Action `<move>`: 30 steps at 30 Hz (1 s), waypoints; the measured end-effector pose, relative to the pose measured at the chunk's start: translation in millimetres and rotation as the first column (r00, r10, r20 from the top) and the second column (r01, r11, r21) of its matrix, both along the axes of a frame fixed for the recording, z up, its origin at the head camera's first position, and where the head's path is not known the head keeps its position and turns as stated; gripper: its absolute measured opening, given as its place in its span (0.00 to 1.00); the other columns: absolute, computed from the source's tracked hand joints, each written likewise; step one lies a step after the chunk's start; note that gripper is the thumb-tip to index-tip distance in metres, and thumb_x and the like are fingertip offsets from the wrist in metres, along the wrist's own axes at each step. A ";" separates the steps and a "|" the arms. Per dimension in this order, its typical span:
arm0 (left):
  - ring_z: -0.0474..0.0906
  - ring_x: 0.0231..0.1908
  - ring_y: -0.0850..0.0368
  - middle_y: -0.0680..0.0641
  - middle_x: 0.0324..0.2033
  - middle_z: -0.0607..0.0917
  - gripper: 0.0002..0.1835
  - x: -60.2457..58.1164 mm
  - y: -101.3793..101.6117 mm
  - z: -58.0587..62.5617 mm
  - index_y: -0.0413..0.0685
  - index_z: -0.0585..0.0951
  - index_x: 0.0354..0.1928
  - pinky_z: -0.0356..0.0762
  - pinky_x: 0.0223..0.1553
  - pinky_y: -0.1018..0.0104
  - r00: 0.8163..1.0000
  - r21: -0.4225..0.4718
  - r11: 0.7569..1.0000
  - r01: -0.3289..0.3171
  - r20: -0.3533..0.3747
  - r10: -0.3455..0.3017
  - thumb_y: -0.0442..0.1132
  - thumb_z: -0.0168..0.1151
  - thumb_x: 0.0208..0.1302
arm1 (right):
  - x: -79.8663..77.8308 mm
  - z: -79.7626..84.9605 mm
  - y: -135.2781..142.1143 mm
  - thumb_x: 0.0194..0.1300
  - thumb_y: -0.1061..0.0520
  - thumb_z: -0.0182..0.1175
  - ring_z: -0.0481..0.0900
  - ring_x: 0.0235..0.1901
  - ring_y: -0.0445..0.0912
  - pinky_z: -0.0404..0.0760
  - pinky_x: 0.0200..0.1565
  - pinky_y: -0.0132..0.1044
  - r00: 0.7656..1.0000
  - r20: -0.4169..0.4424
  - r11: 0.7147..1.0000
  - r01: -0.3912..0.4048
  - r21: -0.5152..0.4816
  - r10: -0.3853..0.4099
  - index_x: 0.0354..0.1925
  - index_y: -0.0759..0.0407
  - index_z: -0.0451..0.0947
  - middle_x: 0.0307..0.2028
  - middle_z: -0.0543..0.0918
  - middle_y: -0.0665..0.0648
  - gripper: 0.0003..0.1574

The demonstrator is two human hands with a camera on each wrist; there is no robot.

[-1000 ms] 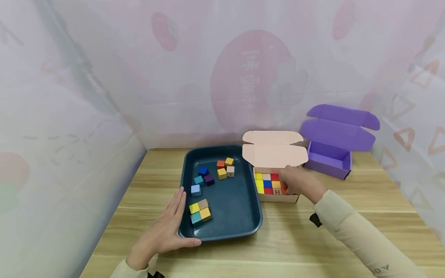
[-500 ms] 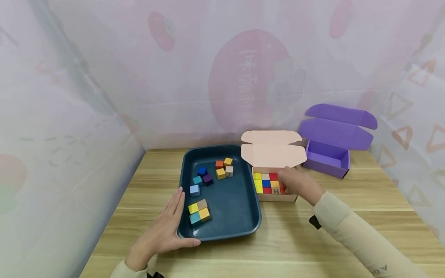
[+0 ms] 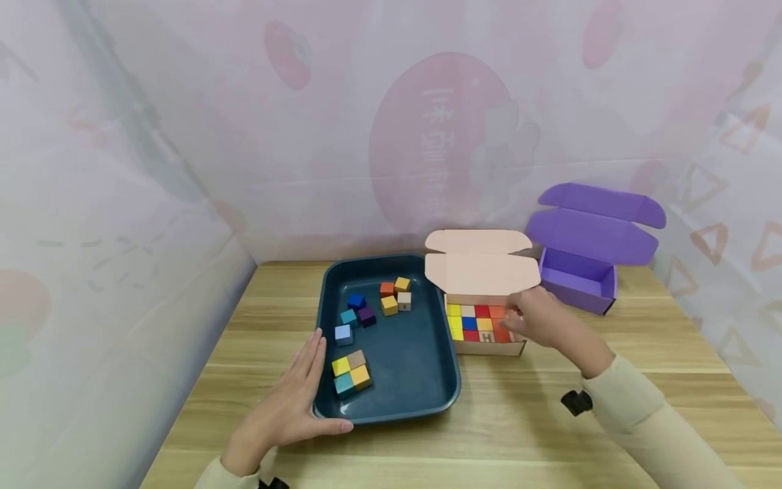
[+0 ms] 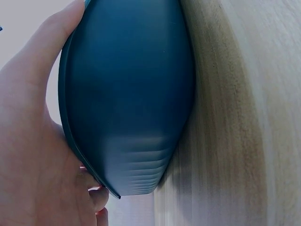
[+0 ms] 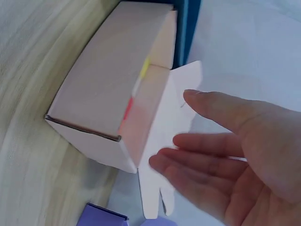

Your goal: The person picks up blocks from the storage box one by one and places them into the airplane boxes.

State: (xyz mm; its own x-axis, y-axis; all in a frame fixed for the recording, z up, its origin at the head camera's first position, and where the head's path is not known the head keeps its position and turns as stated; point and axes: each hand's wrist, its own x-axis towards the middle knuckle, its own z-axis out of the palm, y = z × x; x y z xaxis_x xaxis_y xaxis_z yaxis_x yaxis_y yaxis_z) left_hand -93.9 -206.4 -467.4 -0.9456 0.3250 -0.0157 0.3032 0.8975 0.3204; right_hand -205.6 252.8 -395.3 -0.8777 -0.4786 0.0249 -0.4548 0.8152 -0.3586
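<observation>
The bench has a pale wood-grain top, streaked from left to right. Directly on it sit a dark blue tray left of centre, a pale pink box just beside the tray's right side, and, farther right, a purple box, both boxes open-lidded.

A dark blue tray with twelve coloured cubes lies flat on the worktop beside an open, pale pink box of bright blocks in rows.
</observation>
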 end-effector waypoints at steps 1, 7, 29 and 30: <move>0.45 0.85 0.39 0.40 0.86 0.40 0.80 0.0 -0.1 0.2 0.48 0.39 0.86 0.52 0.81 0.34 1.000 0.002 1.000 0.001 0.000 -0.001 0.87 0.64 0.44 | 3.8 1.4 1.8 0.68 0.56 0.70 0.70 0.23 0.41 0.71 0.28 0.34 1.000 -0.005 1.000 0.016 -0.010 -0.016 0.33 0.60 0.83 0.25 0.79 0.50 0.10; 0.43 0.85 0.39 0.41 0.86 0.39 0.80 -1.3 -0.6 -0.5 0.49 0.37 0.86 0.51 0.81 0.33 1.000 0.012 1.000 0.005 0.006 -0.005 0.87 0.64 0.44 | 23.2 -7.2 9.3 0.62 0.44 0.76 0.69 0.21 0.42 0.70 0.26 0.35 0.995 0.002 0.994 0.105 -0.038 -0.105 0.67 0.75 0.69 0.21 0.73 0.51 0.50; 0.44 0.85 0.39 0.40 0.86 0.39 0.79 0.0 -1.0 -0.5 0.46 0.40 0.86 0.51 0.81 0.33 1.000 0.021 1.000 0.008 0.002 -0.008 0.86 0.65 0.45 | 20.3 -74.2 -2.2 0.62 0.39 0.76 0.71 0.23 0.46 0.68 0.23 0.36 0.915 0.050 0.891 0.401 -0.214 -0.400 0.35 0.65 0.79 0.24 0.77 0.56 0.31; 0.44 0.85 0.39 0.40 0.86 0.39 0.79 0.0 -0.9 -0.6 0.46 0.40 0.86 0.52 0.81 0.33 1.000 0.020 1.000 0.008 0.003 -0.008 0.86 0.65 0.45 | 18.0 -75.5 -2.5 0.62 0.38 0.76 0.71 0.23 0.46 0.68 0.23 0.36 0.914 0.049 0.890 0.403 -0.212 -0.402 0.34 0.64 0.78 0.23 0.76 0.55 0.31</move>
